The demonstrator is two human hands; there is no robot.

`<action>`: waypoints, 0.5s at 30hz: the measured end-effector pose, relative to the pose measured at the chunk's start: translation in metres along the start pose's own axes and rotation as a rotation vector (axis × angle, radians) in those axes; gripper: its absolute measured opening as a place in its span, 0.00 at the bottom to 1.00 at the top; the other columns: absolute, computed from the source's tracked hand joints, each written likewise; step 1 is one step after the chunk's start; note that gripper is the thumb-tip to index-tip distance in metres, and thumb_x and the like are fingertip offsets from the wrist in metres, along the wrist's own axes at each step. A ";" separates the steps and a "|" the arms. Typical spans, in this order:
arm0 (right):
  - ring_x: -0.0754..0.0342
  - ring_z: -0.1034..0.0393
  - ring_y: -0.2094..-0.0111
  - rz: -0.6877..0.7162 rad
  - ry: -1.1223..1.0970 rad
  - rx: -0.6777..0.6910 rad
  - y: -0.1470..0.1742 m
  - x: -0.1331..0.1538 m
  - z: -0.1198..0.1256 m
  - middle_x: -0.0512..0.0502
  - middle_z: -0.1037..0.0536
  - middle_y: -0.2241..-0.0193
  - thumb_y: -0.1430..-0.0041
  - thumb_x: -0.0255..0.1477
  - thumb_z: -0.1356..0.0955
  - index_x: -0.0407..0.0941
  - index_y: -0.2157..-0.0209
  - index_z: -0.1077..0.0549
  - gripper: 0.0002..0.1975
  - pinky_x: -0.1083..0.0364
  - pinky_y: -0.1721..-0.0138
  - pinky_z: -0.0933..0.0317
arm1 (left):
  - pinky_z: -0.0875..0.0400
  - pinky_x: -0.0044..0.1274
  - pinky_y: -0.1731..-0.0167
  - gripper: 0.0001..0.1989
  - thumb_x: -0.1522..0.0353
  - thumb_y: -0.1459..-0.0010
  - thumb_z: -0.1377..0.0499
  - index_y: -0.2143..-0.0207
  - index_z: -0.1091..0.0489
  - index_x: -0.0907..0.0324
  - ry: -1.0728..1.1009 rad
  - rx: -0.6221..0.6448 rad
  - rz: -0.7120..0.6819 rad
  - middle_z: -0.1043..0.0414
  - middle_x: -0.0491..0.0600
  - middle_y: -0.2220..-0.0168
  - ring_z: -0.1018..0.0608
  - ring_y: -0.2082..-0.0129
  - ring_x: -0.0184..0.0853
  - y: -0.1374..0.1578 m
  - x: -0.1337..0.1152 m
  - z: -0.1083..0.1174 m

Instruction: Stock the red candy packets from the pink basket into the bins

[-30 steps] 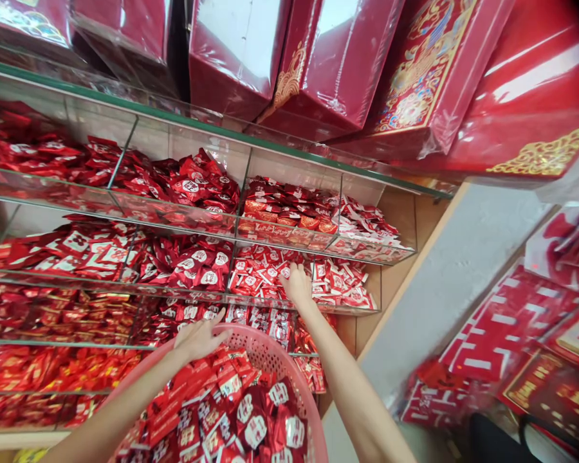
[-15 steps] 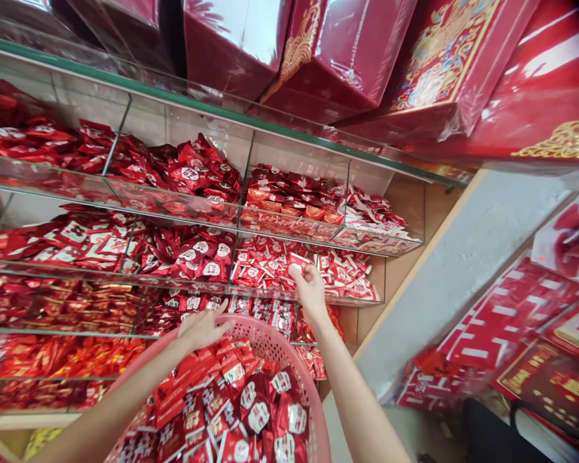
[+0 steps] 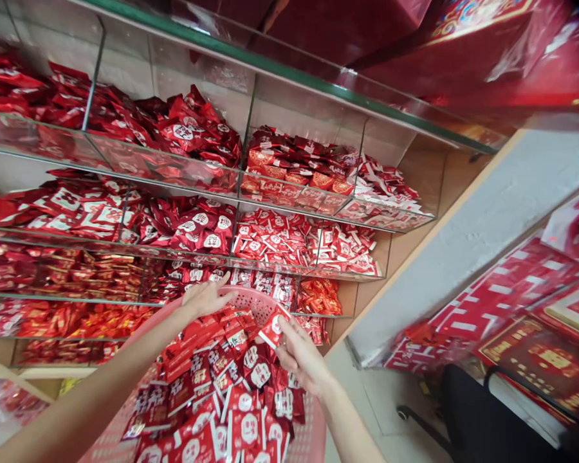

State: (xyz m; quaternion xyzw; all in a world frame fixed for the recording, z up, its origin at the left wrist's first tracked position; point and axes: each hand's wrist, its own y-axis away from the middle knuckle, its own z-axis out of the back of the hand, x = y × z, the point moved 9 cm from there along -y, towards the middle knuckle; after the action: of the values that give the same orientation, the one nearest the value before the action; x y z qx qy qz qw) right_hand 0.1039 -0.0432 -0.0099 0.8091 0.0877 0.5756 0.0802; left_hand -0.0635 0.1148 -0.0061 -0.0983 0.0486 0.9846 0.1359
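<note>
Small red-and-white packets (image 3: 246, 427) fill a pink perforated plastic basket (image 3: 313, 418) in front of me. Over the basket's right side, my right hand (image 3: 302, 354) pinches one red packet (image 3: 274, 326) with a white round label between thumb and fingers. My left hand (image 3: 205, 299) lies at the far left rim of the basket, its visible fingers stretched out and apart. Just beyond the basket, a shelf compartment holds similar red-and-white packets (image 3: 273, 238).
Glass shelves (image 3: 289, 54) with dividers and clear front strips hold heaps of red packets (image 3: 188, 125). Large dark red boxes (image 3: 347, 32) stand on top. At the right are a grey wall (image 3: 429, 244), stacked red packages (image 3: 492, 302) and a black chair (image 3: 482, 418).
My right hand has come back and down from the shelf compartment to above the basket with a packet in its fingers. My left hand stays at the rim. The view has shifted.
</note>
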 end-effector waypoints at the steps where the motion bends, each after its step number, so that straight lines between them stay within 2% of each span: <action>1: 0.67 0.60 0.89 -0.004 0.030 -0.009 0.003 -0.005 0.001 0.63 0.45 0.87 0.50 0.46 0.34 0.47 0.68 0.38 0.18 0.62 0.87 0.68 | 0.35 0.30 0.58 0.42 0.41 0.52 0.61 0.39 0.54 0.54 -0.006 0.006 0.004 0.30 0.54 0.52 0.28 0.54 0.46 0.000 0.000 0.000; 8: 0.67 0.57 0.86 0.102 0.163 -0.015 0.015 -0.021 0.008 0.60 0.43 0.84 0.50 0.41 0.32 0.43 0.71 0.37 0.15 0.63 0.84 0.63 | 0.35 0.31 0.59 0.43 0.41 0.52 0.63 0.39 0.55 0.54 -0.027 0.028 -0.003 0.28 0.56 0.54 0.27 0.56 0.47 0.000 0.000 -0.002; 11: 0.67 0.53 0.86 0.022 0.130 -0.018 0.019 -0.035 0.011 0.60 0.39 0.83 0.51 0.40 0.31 0.44 0.71 0.36 0.15 0.63 0.85 0.62 | 0.35 0.31 0.58 0.42 0.41 0.51 0.63 0.39 0.56 0.53 -0.025 0.012 -0.005 0.30 0.55 0.52 0.28 0.54 0.47 0.000 0.000 -0.003; 15: 0.65 0.40 0.84 -0.114 0.005 0.046 0.028 -0.055 0.006 0.59 0.35 0.81 0.54 0.37 0.29 0.45 0.69 0.38 0.16 0.64 0.84 0.52 | 0.37 0.31 0.55 0.42 0.42 0.51 0.62 0.39 0.56 0.54 -0.009 0.002 -0.001 0.32 0.54 0.50 0.30 0.51 0.46 0.000 0.000 -0.003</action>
State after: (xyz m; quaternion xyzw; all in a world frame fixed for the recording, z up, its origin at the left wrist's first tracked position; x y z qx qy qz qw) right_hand 0.0937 -0.0834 -0.0558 0.8029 0.1472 0.5699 0.0942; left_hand -0.0631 0.1145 -0.0094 -0.0935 0.0486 0.9850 0.1368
